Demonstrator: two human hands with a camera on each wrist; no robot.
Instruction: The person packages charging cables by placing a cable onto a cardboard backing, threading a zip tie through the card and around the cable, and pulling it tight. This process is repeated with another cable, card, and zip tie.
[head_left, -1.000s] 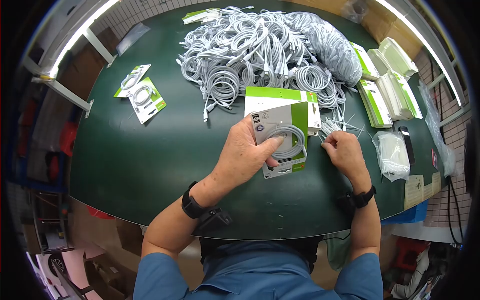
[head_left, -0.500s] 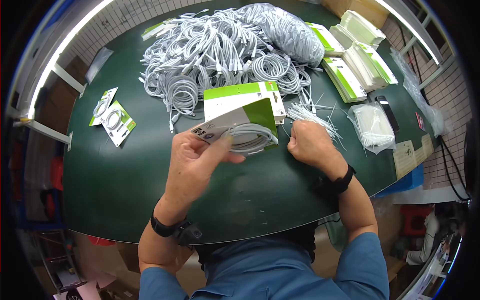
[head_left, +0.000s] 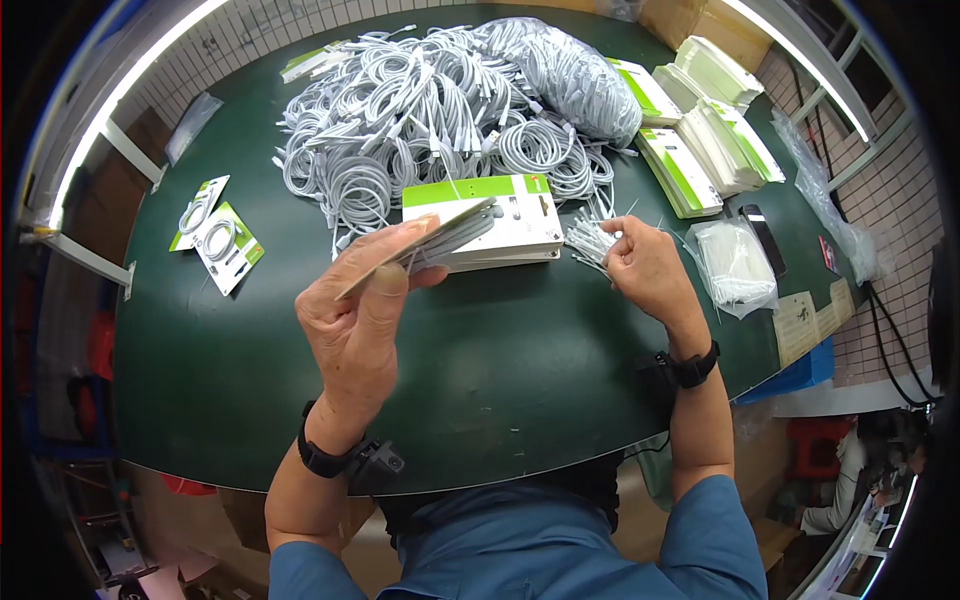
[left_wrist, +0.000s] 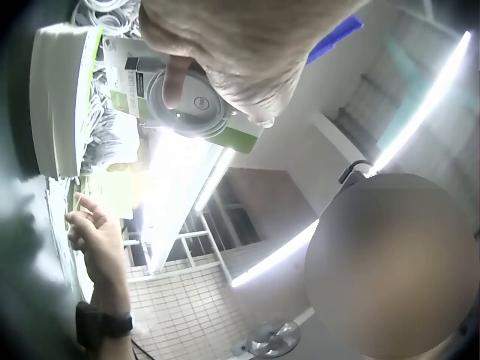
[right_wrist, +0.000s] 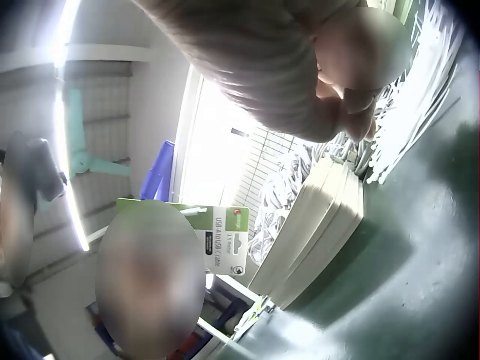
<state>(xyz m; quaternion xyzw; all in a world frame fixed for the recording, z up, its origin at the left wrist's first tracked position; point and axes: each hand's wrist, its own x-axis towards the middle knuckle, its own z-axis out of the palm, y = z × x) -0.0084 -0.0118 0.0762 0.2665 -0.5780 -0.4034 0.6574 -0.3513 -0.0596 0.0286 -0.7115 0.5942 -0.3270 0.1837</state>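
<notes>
In the head view my left hand (head_left: 355,320) pinches a green-and-white cable card (head_left: 425,245) between thumb and fingers, tilted nearly edge-on. A coiled light-grey cable (left_wrist: 187,105) lies against the card's face, with the thumb across it in the left wrist view. To the right, my right hand (head_left: 648,268) is over a loose pile of thin white cable ties (head_left: 588,240). Its thumb and index finger are curled together on a tie, much of which is hidden. Between the hands sits a stack of printed cards (head_left: 520,215).
A large heap of coiled cables (head_left: 420,110) and a plastic bag of cables (head_left: 570,80) fill the back. At left lie carded cables (head_left: 230,250). More card stacks (head_left: 680,170), a bag of ties (head_left: 735,265) and a dark phone (head_left: 763,240) are at right.
The left hand has moved left and turned the card from face-up to nearly edge-on. The right hand has shifted from the near side of the ties to over the pile.
</notes>
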